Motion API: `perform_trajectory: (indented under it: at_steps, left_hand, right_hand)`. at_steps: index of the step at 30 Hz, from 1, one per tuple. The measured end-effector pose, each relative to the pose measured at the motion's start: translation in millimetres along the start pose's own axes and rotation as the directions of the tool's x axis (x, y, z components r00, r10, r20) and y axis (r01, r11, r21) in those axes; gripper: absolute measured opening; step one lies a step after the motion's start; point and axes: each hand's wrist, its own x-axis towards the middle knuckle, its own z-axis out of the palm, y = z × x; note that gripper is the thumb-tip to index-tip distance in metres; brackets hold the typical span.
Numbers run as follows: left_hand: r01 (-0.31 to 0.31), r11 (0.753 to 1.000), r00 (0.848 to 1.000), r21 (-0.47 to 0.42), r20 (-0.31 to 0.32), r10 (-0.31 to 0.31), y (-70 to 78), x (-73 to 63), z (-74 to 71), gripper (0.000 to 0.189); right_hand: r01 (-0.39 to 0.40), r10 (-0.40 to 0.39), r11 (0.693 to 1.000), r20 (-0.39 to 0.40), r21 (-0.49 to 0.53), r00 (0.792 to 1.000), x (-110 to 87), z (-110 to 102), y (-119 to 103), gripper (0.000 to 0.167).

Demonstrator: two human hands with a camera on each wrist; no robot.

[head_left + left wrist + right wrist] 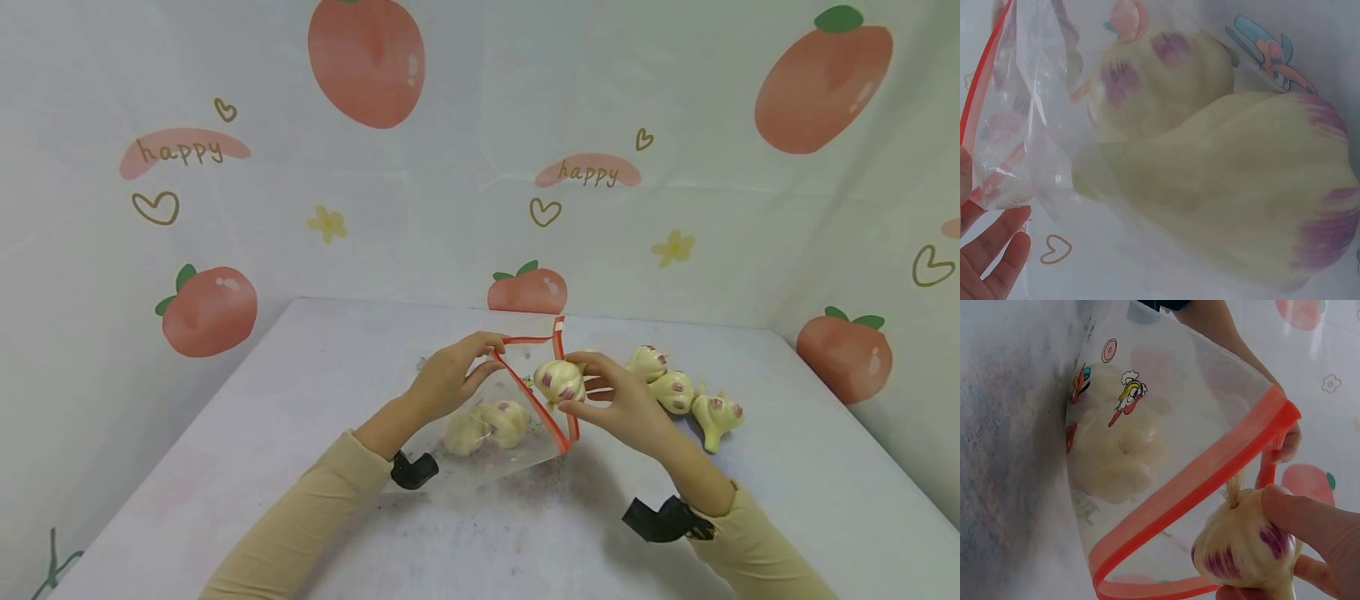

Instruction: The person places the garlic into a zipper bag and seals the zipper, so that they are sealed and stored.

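Think we're mid-bagging: left hand (453,377) pinches the bag (1188,444), right hand (622,400) grips a garlic (558,382); probably needs easing in.

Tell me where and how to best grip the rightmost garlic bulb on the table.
Probably the rounded body of the rightmost garlic bulb, from above and the right: its narrow stem points toward the viewer, and another garlic bulb lies close on its left.

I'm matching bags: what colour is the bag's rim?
Red rim, clearest in the right wrist view.
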Motion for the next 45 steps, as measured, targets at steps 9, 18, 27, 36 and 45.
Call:
perform_trajectory:
  at_steps: [9, 18, 27, 36, 45]
  left_hand:
    - [0.001, 1.0, 1.0, 0.006, -0.001, -0.001, 1.1, 0.6, -0.3, 0.02]
    - [0.006, 1.0, 1.0, -0.008, 0.002, -0.006, 2.0, 1.5, -0.1, 0.02]
    - [0.027, 1.0, 1.0, -0.012, 0.009, -0.027, 4.6, 2.0, -1.1, 0.02]
    - [0.027, 0.999, 1.0, -0.021, 0.008, -0.027, 4.6, 1.6, -1.3, 0.02]
    - [0.027, 1.0, 1.0, -0.015, 0.014, -0.027, 6.4, 2.6, -2.1, 0.019]
  right_hand:
    - [0.051, -0.05, 0.999, -0.012, 0.017, 0.999, 2.7, 9, -1, 0.051]
    - [0.002, -0.002, 1.0, 0.038, 0.005, 0.999, 6.5, 15, 0, 0.051]
    - [0.025, -0.025, 1.0, 0.042, -0.012, 0.999, 8.7, 19, 0, 0.048]
    - [0.027, -0.026, 0.999, 0.058, -0.016, 0.998, 10.6, 24, 3, 0.048]
    - [-0.02, 0.019, 1.0, 0.095, 0.008, 0.995, 11.6, 26, 1, 0.048]
